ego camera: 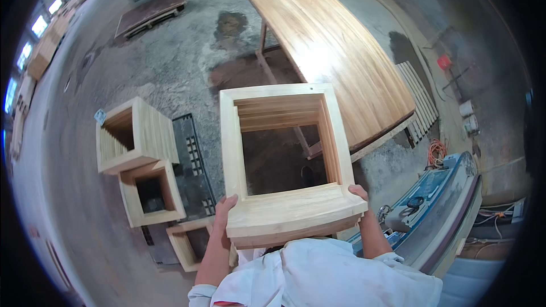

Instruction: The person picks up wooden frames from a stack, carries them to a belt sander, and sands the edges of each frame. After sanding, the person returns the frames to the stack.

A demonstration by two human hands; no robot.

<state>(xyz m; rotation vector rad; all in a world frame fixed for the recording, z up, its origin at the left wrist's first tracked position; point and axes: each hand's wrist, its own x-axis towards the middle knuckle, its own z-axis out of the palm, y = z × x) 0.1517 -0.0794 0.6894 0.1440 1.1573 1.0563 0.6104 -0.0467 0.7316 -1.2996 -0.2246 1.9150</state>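
A stack of pale wooden frames (230,145), open in the middle, is held in front of my body. My left hand (225,211) grips its near left corner, thumb on the top face. At the near right corner my right hand (359,196) grips it, its thumb also on top. The fingers of both hands are mostly hidden beneath or behind the wood. Through the opening, the dark floor and part of a trestle leg show. Beyond the frames stands a long wooden tabletop (341,51) with rounded corners, glossy where light falls on it.
More stacked wooden frames (155,130) stand to the left on a black plastic pallet (190,145). A blue sanding machine (426,200) is close on the right. A slatted wood pallet (420,98) lies behind the tabletop. At the far left is a low board-topped platform (149,13).
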